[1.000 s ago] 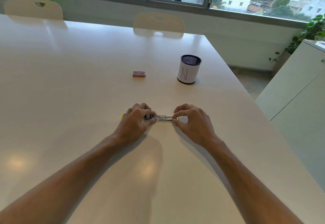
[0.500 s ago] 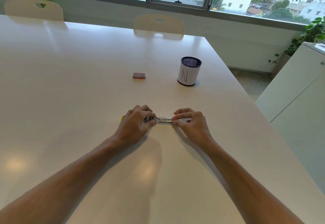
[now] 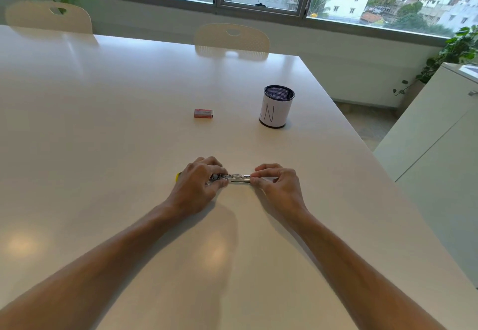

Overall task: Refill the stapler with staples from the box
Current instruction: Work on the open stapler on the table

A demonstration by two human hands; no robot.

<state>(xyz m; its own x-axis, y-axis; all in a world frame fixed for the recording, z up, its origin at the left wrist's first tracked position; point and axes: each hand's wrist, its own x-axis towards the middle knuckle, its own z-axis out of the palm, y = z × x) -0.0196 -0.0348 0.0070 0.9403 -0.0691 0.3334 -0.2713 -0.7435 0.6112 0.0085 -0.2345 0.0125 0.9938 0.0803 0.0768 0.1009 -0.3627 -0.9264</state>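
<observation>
Stapler (image 3: 234, 178) lies on the table (image 3: 103, 148) toward its near edge, lengthwise between your two hands, its metal channel showing in the gap between them and a yellow end peeking out past your left hand (image 3: 199, 183); judge it small, rigid and light, smooth metal that could slide on this glossy top, with a sprung part likely to snap back if it slips, so take it by the long side faces rather than the ends; your left hand is curled over the stapler's left portion, fingers bent down onto it and gripping it firmly; your right hand (image 3: 278, 186) pinches the right end between thumb and forefinger, the other fingers tucked, so both hands are closed upon the one stapler; whether a staple strip sits in the channel is too small to tell; the staple box (image 3: 203, 113), red and closed as far as you can see, rests well apart toward the far edge, with a mesh pen cup (image 3: 276, 107) just to its right, nearer the right edge.
</observation>
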